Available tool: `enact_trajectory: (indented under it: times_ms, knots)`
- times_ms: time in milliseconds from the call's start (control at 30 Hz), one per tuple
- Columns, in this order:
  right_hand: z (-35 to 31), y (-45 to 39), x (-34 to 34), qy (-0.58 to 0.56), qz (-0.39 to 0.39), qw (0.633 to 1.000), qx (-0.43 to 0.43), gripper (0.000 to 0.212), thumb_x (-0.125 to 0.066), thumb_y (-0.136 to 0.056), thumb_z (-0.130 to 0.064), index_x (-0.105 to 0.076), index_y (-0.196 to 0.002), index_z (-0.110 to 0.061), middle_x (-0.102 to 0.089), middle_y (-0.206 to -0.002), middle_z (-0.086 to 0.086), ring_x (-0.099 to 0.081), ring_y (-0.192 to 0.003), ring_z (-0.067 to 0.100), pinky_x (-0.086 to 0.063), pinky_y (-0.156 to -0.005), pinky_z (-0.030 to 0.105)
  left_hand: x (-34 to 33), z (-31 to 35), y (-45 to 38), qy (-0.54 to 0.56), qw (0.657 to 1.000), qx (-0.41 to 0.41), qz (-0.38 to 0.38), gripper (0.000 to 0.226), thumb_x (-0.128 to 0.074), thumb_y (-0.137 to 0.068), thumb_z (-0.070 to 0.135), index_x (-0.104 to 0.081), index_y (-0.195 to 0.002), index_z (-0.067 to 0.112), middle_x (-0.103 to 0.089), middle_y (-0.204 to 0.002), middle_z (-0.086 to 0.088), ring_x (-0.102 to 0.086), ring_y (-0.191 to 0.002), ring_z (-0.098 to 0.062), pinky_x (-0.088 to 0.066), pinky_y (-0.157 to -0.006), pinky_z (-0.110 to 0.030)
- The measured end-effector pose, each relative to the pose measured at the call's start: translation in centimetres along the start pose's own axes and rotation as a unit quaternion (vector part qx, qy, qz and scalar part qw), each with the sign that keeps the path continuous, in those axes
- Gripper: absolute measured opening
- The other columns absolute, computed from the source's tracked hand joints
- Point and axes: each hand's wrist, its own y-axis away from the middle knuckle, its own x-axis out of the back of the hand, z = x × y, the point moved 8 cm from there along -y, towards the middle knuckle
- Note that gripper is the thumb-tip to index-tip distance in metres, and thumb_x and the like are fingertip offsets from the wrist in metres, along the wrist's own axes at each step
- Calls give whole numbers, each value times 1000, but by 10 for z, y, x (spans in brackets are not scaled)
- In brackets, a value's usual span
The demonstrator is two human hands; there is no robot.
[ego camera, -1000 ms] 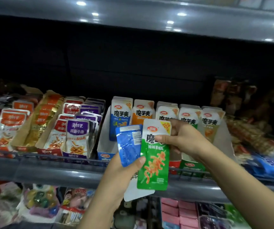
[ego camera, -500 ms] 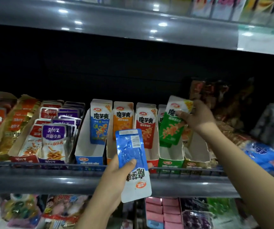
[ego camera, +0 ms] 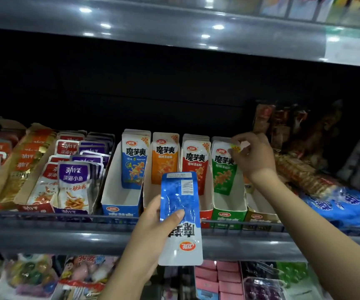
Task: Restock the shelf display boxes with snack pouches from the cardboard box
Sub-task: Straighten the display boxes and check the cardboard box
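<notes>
Pouch (ego camera: 180,217) held upside down in your left hand (ego camera: 153,230) near the shelf's front edge — your right hand (ego camera: 253,156) pinches the green pouch (ego camera: 224,167) in its box (ego camera: 229,215).

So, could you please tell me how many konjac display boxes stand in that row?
5: blue box, orange box behind the held blue pouch, red box, green box, gold box. Others may be hidden.

Purple fish-snack packs (ego camera: 73,185) stand left; pink boxes (ego camera: 217,278) below.
</notes>
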Motion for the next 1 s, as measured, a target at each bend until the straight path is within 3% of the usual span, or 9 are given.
enact_trajectory:
  times_ms: [100,200,300,467,567,667,733,833,1000]
  knots:
    - [-24,16,-9,-87,-98,991,19,8,-64,-89,-28,-68,-93,-24,-61,-93,-13,-52,-65,-2,-38,-58,7,2,3,0,-11,1000,-8,1,27,-61,-88,10,-60,-111,24,-74,-99,1,-72,-86,-21,-59,-69,-38]
    - [-40,51,-43,-159,-340,925,-56,24,-53,-91,-46,-66,-98,-27,-71,-72,2,-61,-54,12,-36,-42,18,5,6,0,-20,1000,-13,-1,30,-64,-85,7,-62,-112,19,-74,-100,-2,-72,-85,-24,-58,-67,-38]
    - [-57,76,-60,-243,-429,865,-91,27,-50,-95,-37,-64,-99,-13,-63,-53,3,-53,-39,10,-29,-34,17,7,11,2,-23,1000,-19,3,32,-66,-80,6,-65,-111,17,-74,-97,-5,-72,-82,-25,-57,-61,-33]
    - [-79,77,-51,-386,-408,812,-159,26,-51,-93,-34,-63,-101,-12,-73,-79,11,-66,-50,15,-42,-35,17,36,26,6,-38,995,-37,88,41,-59,-69,46,-67,-103,26,-75,-87,-1,-71,-77,-17,-51,-65,-30]
    - [-97,77,-37,-415,-382,818,-114,39,-52,-81,-43,-66,-102,-13,-74,-93,10,-72,-77,23,-56,-52,22,51,43,9,-21,990,-82,113,69,-53,-66,58,-52,-130,31,-66,-116,3,-63,-101,-11,-47,-91,-33]
    - [-115,80,-28,-379,-351,856,-14,41,-50,-80,-46,-70,-102,-19,-73,-102,0,-70,-94,15,-57,-79,27,57,53,17,53,986,-107,117,89,-56,-68,53,-23,-148,32,-48,-135,10,-59,-101,-4,-39,-107,-40]
    - [-124,87,-24,-308,-342,885,66,36,-50,-80,-47,-71,-102,-29,-71,-104,-13,-64,-101,-1,-52,-88,21,55,59,22,104,982,-131,86,88,-62,-70,55,-32,-145,24,-53,-135,1,-63,-105,-15,-47,-100,-38]
    - [-134,104,-33,-260,-381,875,146,30,-59,-77,-43,-68,-105,-37,-63,-119,-20,-53,-113,-10,-45,-97,17,46,64,25,136,981,-132,35,57,-62,-78,39,-52,-127,11,-69,-113,-9,-68,-100,-22,-57,-75,-26]
    - [-128,94,-47,-291,-316,895,117,33,-65,-81,-34,-60,-113,-41,-65,-111,-17,-64,-98,4,-54,-86,24,58,57,17,62,986,-125,94,51,-58,-82,-1,-49,-115,36,-75,-96,2,-72,-83,-17,-56,-55,-23]
